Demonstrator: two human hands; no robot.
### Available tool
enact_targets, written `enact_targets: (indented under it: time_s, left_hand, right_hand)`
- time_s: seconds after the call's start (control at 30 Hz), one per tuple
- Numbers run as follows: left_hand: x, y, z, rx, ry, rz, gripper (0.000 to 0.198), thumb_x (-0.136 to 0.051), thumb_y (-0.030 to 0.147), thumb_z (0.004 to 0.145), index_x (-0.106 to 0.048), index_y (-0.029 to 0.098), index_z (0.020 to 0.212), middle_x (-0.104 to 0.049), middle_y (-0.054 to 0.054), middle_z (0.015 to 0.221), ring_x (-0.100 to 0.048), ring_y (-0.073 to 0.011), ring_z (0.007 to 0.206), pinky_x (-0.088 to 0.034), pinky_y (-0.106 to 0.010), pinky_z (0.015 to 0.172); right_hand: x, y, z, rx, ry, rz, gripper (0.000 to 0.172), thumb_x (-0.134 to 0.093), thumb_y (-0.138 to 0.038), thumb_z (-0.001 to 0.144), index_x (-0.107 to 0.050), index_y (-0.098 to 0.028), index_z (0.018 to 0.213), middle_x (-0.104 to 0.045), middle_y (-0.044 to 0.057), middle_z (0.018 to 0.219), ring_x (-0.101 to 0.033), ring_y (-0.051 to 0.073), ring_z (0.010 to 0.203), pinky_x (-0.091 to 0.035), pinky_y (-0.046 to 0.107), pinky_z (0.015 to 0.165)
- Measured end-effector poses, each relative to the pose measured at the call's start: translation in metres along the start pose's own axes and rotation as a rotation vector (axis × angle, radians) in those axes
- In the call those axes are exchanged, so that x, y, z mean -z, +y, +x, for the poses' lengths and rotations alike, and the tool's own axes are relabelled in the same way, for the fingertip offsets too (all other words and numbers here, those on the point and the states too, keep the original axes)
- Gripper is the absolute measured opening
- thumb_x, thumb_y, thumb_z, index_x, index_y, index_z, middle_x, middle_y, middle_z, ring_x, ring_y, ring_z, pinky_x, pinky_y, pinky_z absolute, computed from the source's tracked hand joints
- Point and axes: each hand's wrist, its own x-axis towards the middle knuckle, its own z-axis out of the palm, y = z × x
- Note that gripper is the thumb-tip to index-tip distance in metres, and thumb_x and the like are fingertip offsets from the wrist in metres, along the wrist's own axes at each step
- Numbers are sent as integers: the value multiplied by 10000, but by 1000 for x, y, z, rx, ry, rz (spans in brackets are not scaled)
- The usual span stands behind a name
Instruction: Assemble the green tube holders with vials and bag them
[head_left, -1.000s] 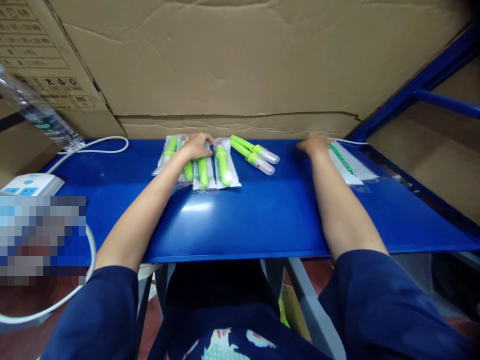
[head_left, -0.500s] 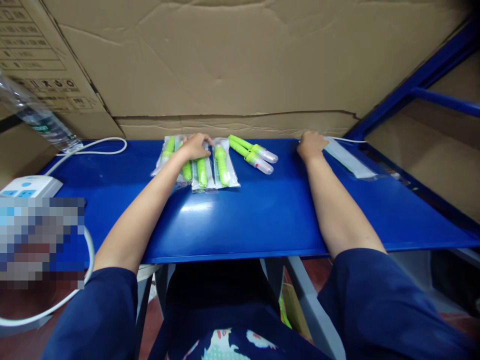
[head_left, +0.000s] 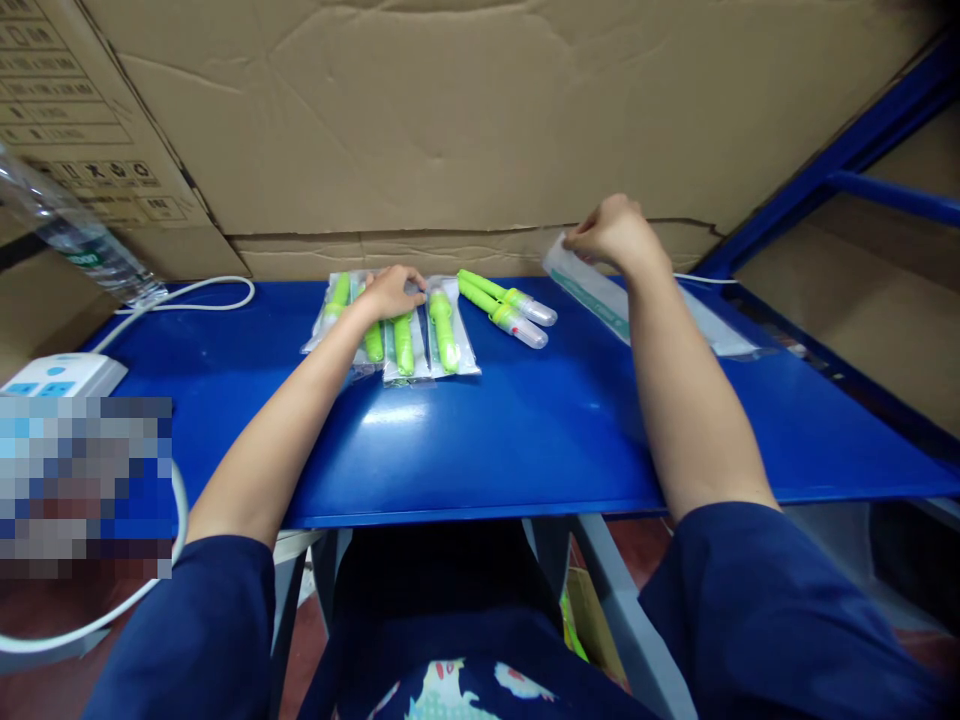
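Observation:
Between the fingertips of my right hand (head_left: 616,235), a clear plastic bag (head_left: 589,285) with a green printed strip is pinched by its top end. It hangs slanting over the table, in front of a stack of similar flat bags (head_left: 720,325). My left hand (head_left: 394,292) rests with fingers apart on several bagged green sticks (head_left: 403,345) with clear tips. The bagged stick at the right end (head_left: 444,335) lies just beside its fingers. Two unbagged green light sticks (head_left: 504,308) with clear caps lie side by side between my hands.
The blue table (head_left: 480,450) backs onto a cardboard wall (head_left: 450,130). At left are a plastic bottle (head_left: 90,245), a white power strip (head_left: 64,375) and a white cable (head_left: 217,290). A blue metal frame (head_left: 825,180) stands on the right.
My right hand has risen up and slightly left from the stack, drawing one clear bag with it. My left hand and the green sticks have stayed in place.

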Motion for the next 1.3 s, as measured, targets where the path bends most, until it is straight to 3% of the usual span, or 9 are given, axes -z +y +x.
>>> enact_targets:
  time_s: [0.1,0.2,0.27,0.43,0.53,0.63,0.77,1.07,1.3]
  left_hand:
    - [0,7,-2,-21,77,-43,259,-632,279,939,-780,209,1140,-768,-103,1362,-631,-327,1367,-388,-526,1246]
    - [-1,18,-2,-106,132,-212,279,-578,331,1003,-760,170,1139,-764,-126,1350,-646,-302,1346,-419,-471,1223]
    - [0,27,-4,-203,103,-390,359,-531,424,1051,-742,146,1138,-772,-140,1312,-672,-280,1297,-449,-425,1194]
    - [3,46,-13,-325,-65,-719,503,-589,595,1027,-728,131,1163,-785,-145,1177,-726,-270,1207,-534,-349,1070]
    - [1,50,-13,-321,-65,-864,491,-669,570,992,-729,125,1189,-788,-135,1107,-750,-255,1131,-576,-333,986]
    - [0,47,-9,-260,-8,-982,427,-751,491,953,-735,126,1174,-794,-121,1058,-758,-238,1079,-590,-345,967]
    - [0,36,-1,-126,87,-1031,310,-821,383,896,-754,134,1069,-800,-95,975,-762,-214,1017,-596,-347,952]
    - [-5,10,9,28,174,-1132,244,-862,331,851,-741,154,966,-812,-86,944,-765,-184,903,-615,-315,888]
    - [-5,3,10,-13,134,-1146,318,-898,395,824,-722,164,955,-809,-91,896,-777,-208,906,-622,-343,915]
  right_hand:
    - [16,-40,-32,-2,-47,233,120,-717,-8,835,-718,-78,737,-612,33,594,-628,131,589,-634,334,745]
    - [25,-63,-55,78,-124,444,203,-718,15,868,-726,-107,706,-631,4,598,-564,64,525,-518,170,540]
    - [27,-69,-62,108,-186,608,228,-712,12,906,-735,-119,721,-644,-2,615,-558,50,524,-475,133,479]
    - [22,-71,-62,102,-297,959,244,-720,-29,958,-712,-147,745,-684,-4,664,-619,71,612,-545,150,525]
    - [14,-68,-55,119,-350,1026,220,-721,-30,957,-698,-147,773,-694,-10,700,-644,81,660,-598,191,626]
    - [4,-61,-45,159,-417,930,151,-795,-156,948,-696,-169,835,-727,8,780,-711,124,777,-652,256,752]
    - [-11,-48,-30,184,-497,664,256,-814,-404,955,-692,-194,873,-755,68,839,-770,211,898,-673,357,825]
    - [-48,-46,-18,280,-610,-69,67,-744,-231,948,-758,-168,927,-800,115,1030,-771,278,990,-641,402,912]
    - [-34,-53,-30,238,-717,-238,274,-835,-423,913,-771,-170,997,-792,109,1016,-784,315,1031,-669,375,860]
